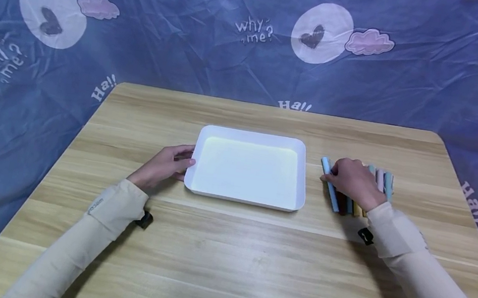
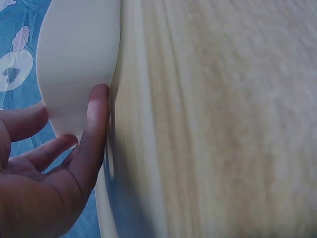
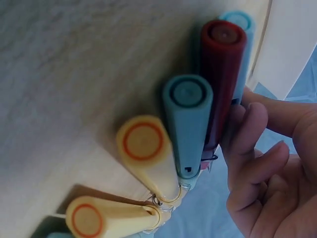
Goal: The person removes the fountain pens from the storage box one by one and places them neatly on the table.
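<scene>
At the left end of a white rectangular tray (image 1: pixel 242 202), my left hand (image 1: pixel 163 165) touches the outer wall with spread, fairly straight fingers; its thumb lies at the rim. On the right, my right hand (image 1: pixel 358 182) pinches a light-blue marker (image 1: pixel 332 197), the leftmost in a row, between thumb and fingers. Beside that marker, the right wrist view has a dark red marker (image 3: pixel 220 84), a teal marker (image 3: pixel 188 124) and two yellow markers (image 3: pixel 143 148). My right hand hides the middle of the row from the head camera.
Past my right hand, a lilac marker (image 1: pixel 380 179) and another teal marker (image 1: pixel 388 184) lie at the row's right end. All of this is on a wooden table (image 1: pixel 223 264), with a blue printed cloth (image 1: pixel 197 56) hanging behind and at the sides.
</scene>
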Tool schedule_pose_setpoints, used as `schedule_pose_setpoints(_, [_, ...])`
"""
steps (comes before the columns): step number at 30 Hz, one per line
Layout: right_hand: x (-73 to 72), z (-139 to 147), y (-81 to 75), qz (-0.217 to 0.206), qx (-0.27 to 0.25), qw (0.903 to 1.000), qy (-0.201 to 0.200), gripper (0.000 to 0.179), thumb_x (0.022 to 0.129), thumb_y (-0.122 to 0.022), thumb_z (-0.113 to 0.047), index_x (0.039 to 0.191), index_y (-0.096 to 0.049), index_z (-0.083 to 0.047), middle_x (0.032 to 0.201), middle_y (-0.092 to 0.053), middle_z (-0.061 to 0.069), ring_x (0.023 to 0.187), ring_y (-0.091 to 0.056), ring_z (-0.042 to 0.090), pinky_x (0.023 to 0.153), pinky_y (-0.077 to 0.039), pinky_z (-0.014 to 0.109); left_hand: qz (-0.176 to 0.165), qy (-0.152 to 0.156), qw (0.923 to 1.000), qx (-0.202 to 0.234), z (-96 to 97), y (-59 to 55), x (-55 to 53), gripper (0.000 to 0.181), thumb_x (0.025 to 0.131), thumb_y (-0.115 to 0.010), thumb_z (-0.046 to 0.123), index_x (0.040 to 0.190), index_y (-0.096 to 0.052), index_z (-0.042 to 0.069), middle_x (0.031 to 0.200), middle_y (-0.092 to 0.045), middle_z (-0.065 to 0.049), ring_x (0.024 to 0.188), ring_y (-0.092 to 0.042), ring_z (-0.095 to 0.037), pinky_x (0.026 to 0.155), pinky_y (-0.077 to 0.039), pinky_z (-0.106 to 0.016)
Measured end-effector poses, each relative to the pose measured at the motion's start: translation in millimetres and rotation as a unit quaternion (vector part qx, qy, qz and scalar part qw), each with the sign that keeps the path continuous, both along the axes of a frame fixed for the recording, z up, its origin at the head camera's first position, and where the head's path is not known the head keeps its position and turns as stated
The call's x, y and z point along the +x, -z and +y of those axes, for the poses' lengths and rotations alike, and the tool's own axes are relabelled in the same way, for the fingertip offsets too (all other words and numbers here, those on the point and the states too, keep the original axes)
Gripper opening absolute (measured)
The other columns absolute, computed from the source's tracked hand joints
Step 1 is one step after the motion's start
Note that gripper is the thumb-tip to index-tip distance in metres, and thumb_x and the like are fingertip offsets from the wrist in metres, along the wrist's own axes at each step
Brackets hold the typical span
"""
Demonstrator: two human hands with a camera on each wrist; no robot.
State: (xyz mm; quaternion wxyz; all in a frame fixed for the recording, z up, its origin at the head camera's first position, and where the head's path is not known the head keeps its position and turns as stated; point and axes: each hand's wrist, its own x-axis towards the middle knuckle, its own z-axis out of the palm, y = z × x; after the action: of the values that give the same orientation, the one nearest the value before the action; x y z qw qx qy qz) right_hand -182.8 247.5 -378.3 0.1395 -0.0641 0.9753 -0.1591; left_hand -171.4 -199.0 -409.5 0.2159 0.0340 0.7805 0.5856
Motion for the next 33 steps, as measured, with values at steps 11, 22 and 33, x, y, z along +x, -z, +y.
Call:
schedule_pose_setpoints(11, [-5.2,-4.0,-1.7,-0.025,0.002,0.9996,-0.011,0.046,0.089,-0.066,-0.031,0.050,-0.052,-0.012,0.043,-0.043,0.000,0.039,-0.042,0.014,0.038,-0.032,0.025,-0.004,0.004,1.0000,0.002,0.5,-1.8,-1.7,0.055,0.097,-0.055,0.014,0.146,-0.033,0.005,0.135,-0.045,-0.019,0.111,-0.053,-0.033,0.076,-0.059,-0.037])
schedule_pose_setpoints(22, [-8.4,-5.1,-1.4,-0.058,-0.018,0.9981,-0.011,0.043,0.088,-0.067,-0.035,0.054,-0.058,-0.011,0.050,-0.058,0.006,0.044,-0.052,0.017,0.041,-0.038,0.026,-0.007,0.007,0.9999,0.006,-0.3,0.9,-1.9,0.057,0.096,-0.057,0.016,0.147,-0.032,0.006,0.136,-0.044,-0.019,0.112,-0.052,-0.034,0.077,-0.058,-0.037])
schedule_pose_setpoints(33, [-14.4,-6.1,0.9,-0.095,-0.027,0.9951,-0.002,0.042,0.089,-0.066,-0.038,0.062,-0.060,-0.006,0.054,-0.060,0.007,0.052,-0.059,0.019,0.047,-0.043,0.026,0.001,0.005,1.0000,0.007,-1.1,-0.9,0.1,0.056,0.097,-0.056,0.015,0.147,-0.032,0.005,0.136,-0.045,-0.018,0.112,-0.052,-0.033,0.077,-0.058,-0.038])
